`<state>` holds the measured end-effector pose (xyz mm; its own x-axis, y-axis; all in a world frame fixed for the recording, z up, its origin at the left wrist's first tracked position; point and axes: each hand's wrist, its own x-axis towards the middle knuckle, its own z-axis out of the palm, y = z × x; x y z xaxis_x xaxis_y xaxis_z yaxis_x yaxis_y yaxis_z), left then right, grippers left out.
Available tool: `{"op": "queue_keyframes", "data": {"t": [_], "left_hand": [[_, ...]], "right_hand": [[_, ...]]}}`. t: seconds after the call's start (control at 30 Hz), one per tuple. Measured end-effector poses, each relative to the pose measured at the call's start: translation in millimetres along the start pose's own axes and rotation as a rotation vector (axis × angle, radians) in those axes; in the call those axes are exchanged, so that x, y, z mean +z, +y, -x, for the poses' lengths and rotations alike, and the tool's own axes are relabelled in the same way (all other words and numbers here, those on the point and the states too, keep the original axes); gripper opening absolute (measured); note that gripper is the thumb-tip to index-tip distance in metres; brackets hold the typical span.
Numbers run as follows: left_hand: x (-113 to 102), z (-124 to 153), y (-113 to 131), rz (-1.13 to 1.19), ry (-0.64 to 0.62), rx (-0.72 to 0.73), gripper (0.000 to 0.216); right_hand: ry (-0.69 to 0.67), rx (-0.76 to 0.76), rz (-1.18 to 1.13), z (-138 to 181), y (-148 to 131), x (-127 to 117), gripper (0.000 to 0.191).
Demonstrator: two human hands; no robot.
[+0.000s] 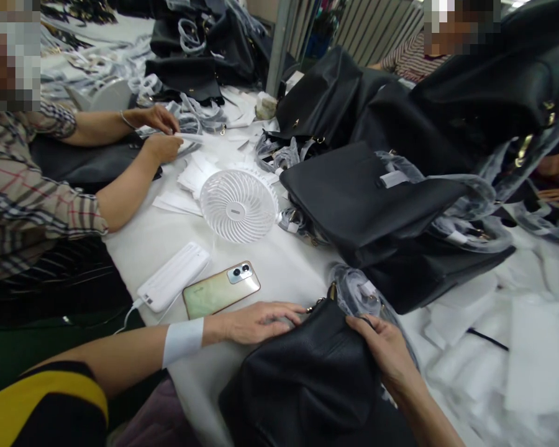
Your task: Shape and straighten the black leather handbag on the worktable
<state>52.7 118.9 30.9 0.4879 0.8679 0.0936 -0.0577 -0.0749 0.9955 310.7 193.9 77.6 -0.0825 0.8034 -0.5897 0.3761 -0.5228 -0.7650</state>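
**Both hands on black handbag at near table edge**

The black handbag (pixel 307 379) lay nearest the wearer. The left hand (pixel 256 323) rested flat and open on its top edge; the right hand (pixel 382 347) gripped its right side. A phone (pixel 221 289) lay just beside.

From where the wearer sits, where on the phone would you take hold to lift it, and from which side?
Grip the phone across its two long edges, fingers coming down from above. It lies flat and face-down on the table, so nothing can slip beneath. Keep to its camera end: the power bank crowds the other end's far edge.
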Motion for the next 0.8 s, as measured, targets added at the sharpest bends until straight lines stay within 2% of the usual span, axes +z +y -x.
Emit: {"op": "queue_keyframes", "data": {"t": [0.07,0.13,0.23,0.33,0.4,0.47,0.53,0.6,0.63,0.7,0.77,0.8], "left_hand": [[2,-3,1,-0.005,-0.038,0.011,0.037],[5,-8,-2,-0.086,-0.131,0.029,0.038],[10,-13,-9,-0.369,-0.314,0.058,0.036],[16,-13,-15,-0.678,-0.459,0.159,0.034],[20,-12,-18,-0.824,-0.472,0.214,0.034],[23,-11,-20,-0.912,-0.449,0.229,0.033],[25,-11,-22,-0.948,-0.432,0.245,0.033],[25,-11,-23,-0.953,-0.413,0.275,0.032],[25,-10,-24,-0.950,-0.405,0.289,0.033],[25,-10,-25,-0.940,-0.400,0.305,0.035],[24,-8,-26,-0.941,-0.404,0.300,0.040],[24,-7,-26,-0.946,-0.407,0.295,0.042]], "right_hand": [[0.031,-0.008,0.005,-1,2,0,0.040],[0.058,-0.021,0.002,-1,4,2,0.041],[0.067,-0.033,-0.003,-2,9,10,0.040],[0.020,-0.022,0.030,-5,12,15,0.037],[0.003,0.019,0.039,-8,11,13,0.036],[0.054,0.027,0.118,-6,6,5,0.039],[0.184,-0.124,0.329,3,-2,-5,0.037],[0.307,-0.458,0.547,21,-10,-11,0.028],[0.300,-0.644,0.612,32,-13,-12,0.021],[0.107,-0.932,0.654,55,-15,-4,0.013],[-0.172,-1.042,0.705,73,-9,14,0.015],[-0.256,-1.051,0.752,79,-4,25,0.016]]}}
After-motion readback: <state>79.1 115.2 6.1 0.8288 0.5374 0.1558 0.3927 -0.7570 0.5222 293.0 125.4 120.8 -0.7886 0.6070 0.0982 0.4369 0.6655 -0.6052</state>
